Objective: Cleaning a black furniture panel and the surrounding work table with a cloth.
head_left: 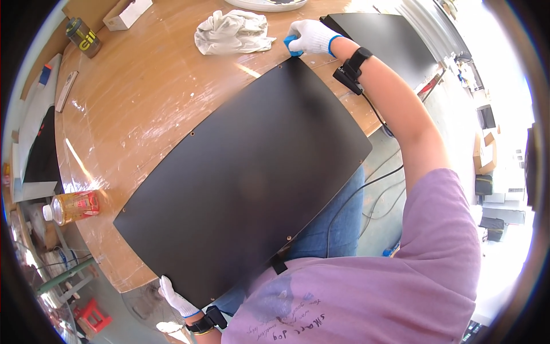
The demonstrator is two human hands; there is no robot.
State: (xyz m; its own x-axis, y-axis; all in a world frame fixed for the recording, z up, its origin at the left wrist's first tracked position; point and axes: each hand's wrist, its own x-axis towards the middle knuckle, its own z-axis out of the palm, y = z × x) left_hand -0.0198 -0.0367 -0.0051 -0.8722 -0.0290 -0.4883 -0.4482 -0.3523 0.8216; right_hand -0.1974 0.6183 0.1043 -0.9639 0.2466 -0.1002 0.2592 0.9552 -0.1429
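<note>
A large black panel (pixel 240 178) with small holes along its edges lies slantwise across the table and over my lap. At its near left end, my left hand (pixel 176 298), in a white knit glove, grips the panel's edge; part of its fingers is hidden. My right hand (pixel 312 37), gloved too, is stretched out to the panel's far corner. Its fingers close round a small blue block (pixel 294 46), which sits right at that corner; I cannot make out its exact kind. A crumpled whitish cloth (pixel 232 32) lies just left of my right hand.
A second black panel (pixel 384 43) lies at the far right of the wooden table (pixel 132 103). A drink bottle (pixel 71 207) and a dark bottle (pixel 83 37) are on the left. A black cable (pixel 366 184) hangs by my right side. A red stool (pixel 93 316) stands below.
</note>
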